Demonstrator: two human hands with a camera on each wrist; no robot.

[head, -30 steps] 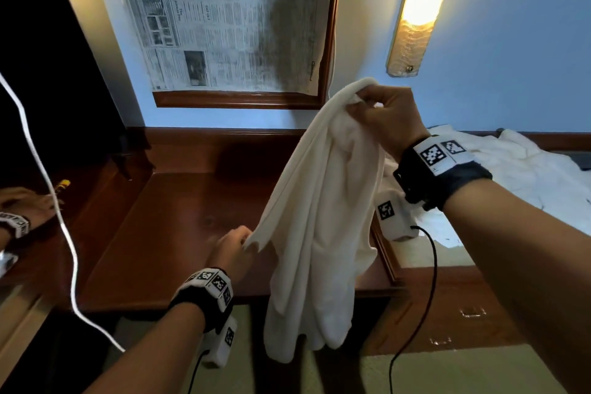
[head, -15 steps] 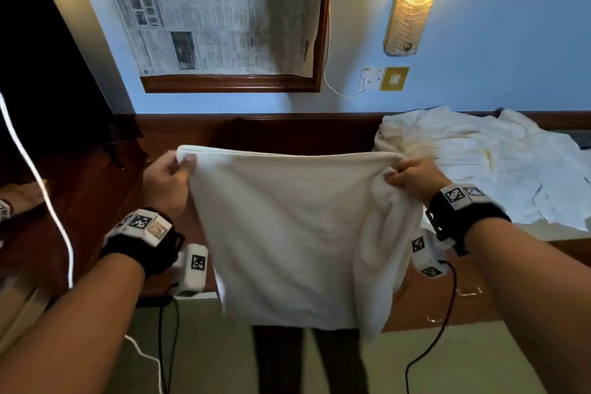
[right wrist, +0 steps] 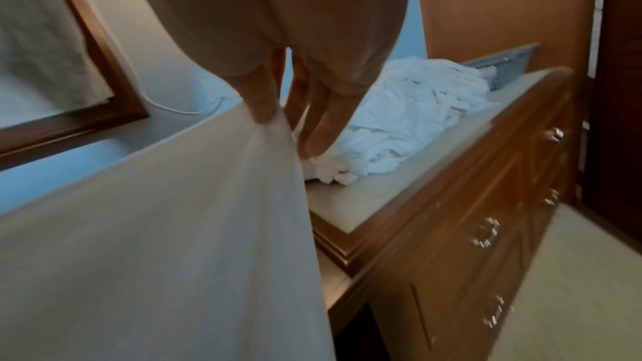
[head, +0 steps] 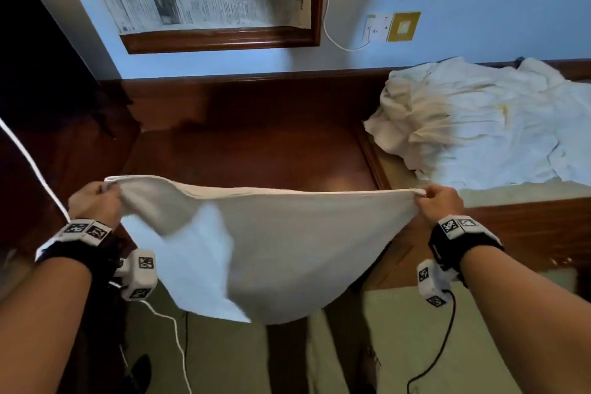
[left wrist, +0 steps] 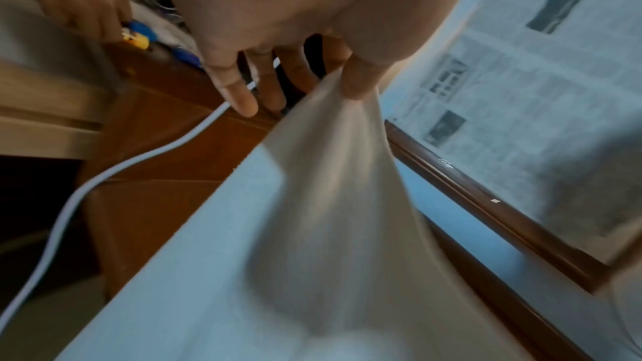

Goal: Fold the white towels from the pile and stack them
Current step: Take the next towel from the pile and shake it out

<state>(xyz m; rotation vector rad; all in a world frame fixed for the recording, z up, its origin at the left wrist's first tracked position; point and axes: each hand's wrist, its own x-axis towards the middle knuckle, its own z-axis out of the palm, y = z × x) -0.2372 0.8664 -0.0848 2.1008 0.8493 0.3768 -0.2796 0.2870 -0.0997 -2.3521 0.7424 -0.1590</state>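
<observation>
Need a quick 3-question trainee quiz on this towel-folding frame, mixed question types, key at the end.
1. True or false: the towel lies flat on the desk.
2. Multiple choice: how is the towel held? A) left hand only B) right hand only C) both hands, one at each top corner.
3. Fill in: the pile of unfolded towels lies to the person's ____.

Key
1. False: it hangs in the air, stretched between the hands, in front of the desk.
2. C: each hand pinches a corner.
3. Right, on the lighter-topped dresser.
</observation>
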